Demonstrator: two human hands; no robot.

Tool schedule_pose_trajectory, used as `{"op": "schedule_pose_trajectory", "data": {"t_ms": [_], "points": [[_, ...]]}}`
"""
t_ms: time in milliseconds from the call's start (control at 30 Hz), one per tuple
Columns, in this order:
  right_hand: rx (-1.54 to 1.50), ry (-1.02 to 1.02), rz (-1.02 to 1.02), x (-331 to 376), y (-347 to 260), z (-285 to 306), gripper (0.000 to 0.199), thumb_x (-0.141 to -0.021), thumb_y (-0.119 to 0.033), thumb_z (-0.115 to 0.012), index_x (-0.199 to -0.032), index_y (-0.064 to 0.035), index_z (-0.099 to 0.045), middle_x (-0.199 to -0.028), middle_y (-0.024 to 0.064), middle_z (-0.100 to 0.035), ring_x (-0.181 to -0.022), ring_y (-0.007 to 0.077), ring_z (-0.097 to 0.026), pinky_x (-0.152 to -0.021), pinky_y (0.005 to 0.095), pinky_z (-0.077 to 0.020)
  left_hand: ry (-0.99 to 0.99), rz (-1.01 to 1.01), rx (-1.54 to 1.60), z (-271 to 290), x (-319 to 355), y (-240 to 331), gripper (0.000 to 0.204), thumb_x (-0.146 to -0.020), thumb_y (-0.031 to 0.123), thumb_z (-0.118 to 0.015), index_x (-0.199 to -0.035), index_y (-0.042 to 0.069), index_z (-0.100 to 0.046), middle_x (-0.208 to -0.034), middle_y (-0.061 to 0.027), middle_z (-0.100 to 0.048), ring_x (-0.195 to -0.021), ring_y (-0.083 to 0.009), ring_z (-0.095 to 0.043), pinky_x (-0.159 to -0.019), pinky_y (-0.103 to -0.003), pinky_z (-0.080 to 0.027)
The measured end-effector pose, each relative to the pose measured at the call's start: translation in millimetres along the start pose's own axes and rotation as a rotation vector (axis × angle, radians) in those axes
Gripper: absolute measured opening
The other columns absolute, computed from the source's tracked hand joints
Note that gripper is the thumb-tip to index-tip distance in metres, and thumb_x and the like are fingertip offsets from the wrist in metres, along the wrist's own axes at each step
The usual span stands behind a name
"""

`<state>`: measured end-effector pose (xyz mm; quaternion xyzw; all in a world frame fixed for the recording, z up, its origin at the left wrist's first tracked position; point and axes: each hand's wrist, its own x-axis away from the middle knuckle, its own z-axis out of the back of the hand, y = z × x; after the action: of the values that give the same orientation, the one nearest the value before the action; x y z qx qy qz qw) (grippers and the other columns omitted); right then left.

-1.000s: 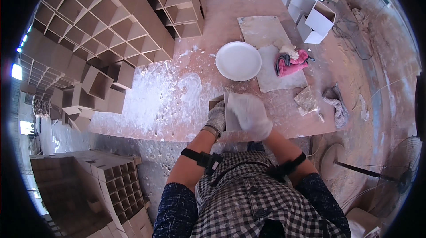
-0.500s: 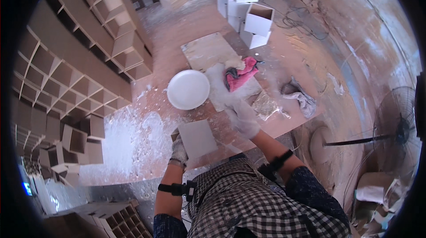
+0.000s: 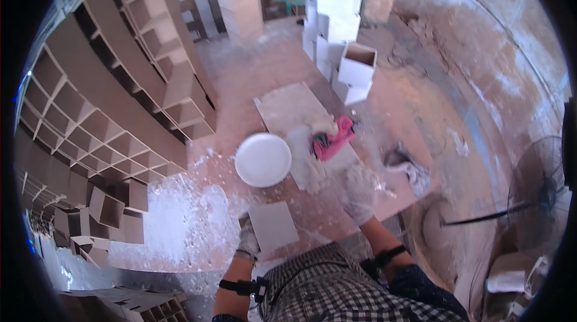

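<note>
My left hand (image 3: 247,241), in a pale glove, grips the left side of a square box (image 3: 273,226) with a whitish top face; its brown side shows by the fingers. The box is at the table's near edge. My right hand (image 3: 359,206), also gloved, is to the right of the box beside a crumpled clear plastic bag (image 3: 360,179); its fingers are smeared by motion and blend with the bag. Ahead of the box lies a round white plate-like dish (image 3: 262,161). A pink and dark cloth (image 3: 334,140) rests on a worn flat board (image 3: 291,107).
The table (image 3: 225,100) carries white smears at left. A grey cloth (image 3: 415,173) lies near its right edge. White boxes (image 3: 341,6) are stacked at the far right; brown compartment shelving (image 3: 108,136) rises on the left. A standing fan (image 3: 532,202) is at the right.
My right hand has moved right, away from the board to beside the plastic bag. My left hand keeps hold of the box. The view has tilted up, so things appear lower.
</note>
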<state>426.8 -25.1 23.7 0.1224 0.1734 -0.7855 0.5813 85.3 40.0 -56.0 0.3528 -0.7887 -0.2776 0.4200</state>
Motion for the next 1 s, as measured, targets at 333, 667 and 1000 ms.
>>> {"op": "schedule_pose_trajectory", "data": {"t_ms": [333,667,1000], "points": [[-0.055,-0.205,-0.139,19,66,-21,0.067,-0.075,-0.016,-0.062,-0.137,-0.0021,-0.040,-0.131,0.0203,-0.051,-0.116,0.0400,-0.051,-0.096,0.0498,-0.0416,0.056,0.115,-0.297,14,24,8,0.039,-0.097,0.033,-0.050,-0.128,0.010,-0.053,-0.118,-0.0066,-0.060,-0.101,-0.0172,-0.062,-0.082,-0.031,-0.053],[-0.581,0.230,0.074,19,9,11,0.048,-0.075,-0.009,-0.058,-0.123,-0.0072,-0.055,-0.110,0.0228,-0.061,-0.097,0.0403,-0.060,-0.080,0.0492,-0.0482,0.044,-0.057,-0.407,47,7,-42,0.037,-0.096,0.035,-0.050,-0.125,0.012,-0.058,-0.114,-0.0074,-0.064,-0.101,-0.0214,-0.063,-0.082,-0.036,-0.052],[-0.791,-0.294,-0.013,35,-128,88,0.047,-0.081,-0.018,-0.057,-0.127,-0.0112,-0.051,-0.110,0.0178,-0.060,-0.083,0.0346,-0.062,-0.064,0.0444,-0.0511,0.028,-0.118,-0.508,23,-12,-35,0.043,-0.096,0.033,-0.047,-0.130,0.008,-0.053,-0.130,-0.0143,-0.057,-0.117,-0.0299,-0.056,-0.094,-0.038,-0.046]]}}
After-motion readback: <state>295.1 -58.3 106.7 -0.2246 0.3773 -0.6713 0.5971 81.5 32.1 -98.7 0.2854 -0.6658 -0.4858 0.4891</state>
